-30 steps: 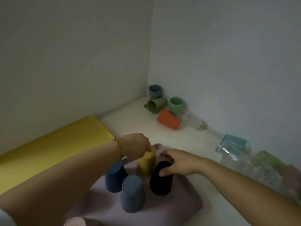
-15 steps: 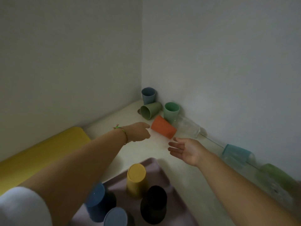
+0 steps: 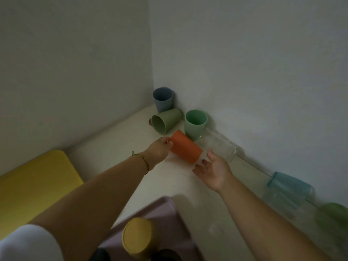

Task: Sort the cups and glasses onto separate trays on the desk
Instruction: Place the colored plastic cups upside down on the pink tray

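Hands [image 3: 160, 148] w/ smooth orange cup [image 3: 185, 146] on its side betw. them.

Dim, flat light is washing everything grey-green; soft shadows are pooling beneath the fingers [image 3: 202, 167], and edges beyond them are blurring and bending.

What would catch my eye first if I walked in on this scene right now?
Probably the orange cup lying on its side mid-desk, with the left hand touching its base end and the right hand open, palm up, by its mouth. Behind it, three more cups huddle in the wall corner: a blue cup, a tipped olive cup and a mint cup.
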